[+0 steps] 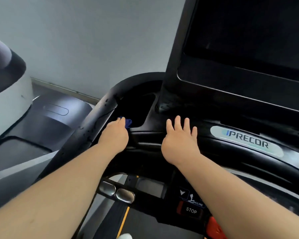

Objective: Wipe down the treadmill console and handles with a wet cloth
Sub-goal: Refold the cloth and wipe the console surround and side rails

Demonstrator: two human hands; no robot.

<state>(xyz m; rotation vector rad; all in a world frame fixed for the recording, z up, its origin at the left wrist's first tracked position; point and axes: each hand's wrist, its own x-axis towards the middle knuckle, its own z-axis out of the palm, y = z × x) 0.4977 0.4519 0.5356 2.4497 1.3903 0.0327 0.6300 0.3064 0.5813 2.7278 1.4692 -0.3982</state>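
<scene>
- The cloth [128, 122], dark blue and bunched small, sits at the near-left lip of the pocket [138, 107], a deep recess in the left part of the console [214, 121]. Only a bit of it shows past the fingers.
- The left hand [115, 135] grips the cloth with its fingers curled over it, knuckles up. The hand lies between the pocket and the handle [93, 121], probably so the cloth can work the seam where the two meet.
- The handle curves from near left up and round the far side of the pocket. Drops and streaks shine on it, so I judge the wet cloth has been over it. The console's flatter parts look drier.
- The right hand [179, 142] lies flat on the console ledge, fingers spread and straight, holding nothing. It is well apart from the cloth and seems placed to steady the person leaning forward.
- Right of that hand is the badge [247, 140], and above it, far right, rises the dark screen [248, 31]. Neither is touched.
- Nearer the person, under the forearms, are two metal sensors [116, 192] on the cross bar and a STOP button [191, 210] below an incline marking. These look like work left to do.
- At far left stands a white and black machine [7, 94] against a grey wall.
</scene>
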